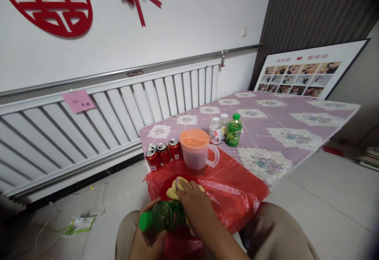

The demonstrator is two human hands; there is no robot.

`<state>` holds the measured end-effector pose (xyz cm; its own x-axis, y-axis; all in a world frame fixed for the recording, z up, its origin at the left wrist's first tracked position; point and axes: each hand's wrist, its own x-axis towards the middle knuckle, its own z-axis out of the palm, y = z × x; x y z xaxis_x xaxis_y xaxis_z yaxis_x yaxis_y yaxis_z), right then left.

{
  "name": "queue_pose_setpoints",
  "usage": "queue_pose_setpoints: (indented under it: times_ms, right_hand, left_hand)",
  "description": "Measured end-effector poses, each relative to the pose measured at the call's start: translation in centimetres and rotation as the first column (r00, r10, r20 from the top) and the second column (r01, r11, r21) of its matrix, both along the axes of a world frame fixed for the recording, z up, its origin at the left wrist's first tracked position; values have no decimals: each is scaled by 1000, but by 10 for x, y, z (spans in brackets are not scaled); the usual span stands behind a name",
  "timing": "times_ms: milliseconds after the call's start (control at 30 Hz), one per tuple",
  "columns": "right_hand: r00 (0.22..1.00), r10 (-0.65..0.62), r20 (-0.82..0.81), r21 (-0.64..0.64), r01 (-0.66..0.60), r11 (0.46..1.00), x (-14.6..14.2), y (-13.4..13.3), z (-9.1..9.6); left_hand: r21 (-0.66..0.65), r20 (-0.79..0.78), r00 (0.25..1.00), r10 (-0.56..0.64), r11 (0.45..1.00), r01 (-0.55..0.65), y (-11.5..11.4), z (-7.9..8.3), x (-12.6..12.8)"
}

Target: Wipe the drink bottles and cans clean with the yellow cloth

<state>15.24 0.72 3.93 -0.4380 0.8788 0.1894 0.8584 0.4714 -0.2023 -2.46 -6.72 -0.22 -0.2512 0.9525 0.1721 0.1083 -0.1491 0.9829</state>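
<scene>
Tilted on its side over my lap is a green plastic bottle (166,214) with a green cap pointing left. My left hand (148,240) is wrapped round it near the cap end. Closed on a yellow cloth (173,191), my right hand (194,201) presses against the bottle's other end, which it partly hides. Under both hands spreads a red plastic sheet (231,185) that hangs over the table's front edge. Just beyond the hands stands a clear plastic pitcher (195,157) with an orange lid and a little brownish liquid at its bottom.
Several red cans (164,153) stand left of the pitcher. Behind it to the right are two white-capped bottles (216,131) and another green bottle (233,133). A flowered cloth (251,114) covers the table. A radiator (118,118) runs along the wall; a power strip (81,224) lies on the floor.
</scene>
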Motion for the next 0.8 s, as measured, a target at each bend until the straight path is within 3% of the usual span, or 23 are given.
queue_pose_setpoints:
  times_ms: [133,267,433,600,667,800]
  right_hand:
    - [996,-84,39,-40,85,996,13,9,-20]
    - [993,-109,46,-44,111,993,12,7,-21]
    - [994,9,-107,58,-3,998,-7,-19,-4]
    - [958,162,-236,246,-102,964,-23,-40,5]
    - [974,108,-199,204,-67,977,-22,-36,1]
    - [998,-61,13,-14,61,998,-5,-14,-13]
  left_hand:
    - [-58,29,999,-21,998,23,-1,-1,-1]
    - [-75,50,996,-69,995,72,1,-10,-5]
    - [-69,63,998,0,998,5,1,-10,-4]
    - [-171,7,999,-42,984,42,1,-5,-6]
    - [-140,-8,1000,-13,990,12,0,-5,-8]
    - [-92,15,1000,25,995,-23,-1,-8,-12]
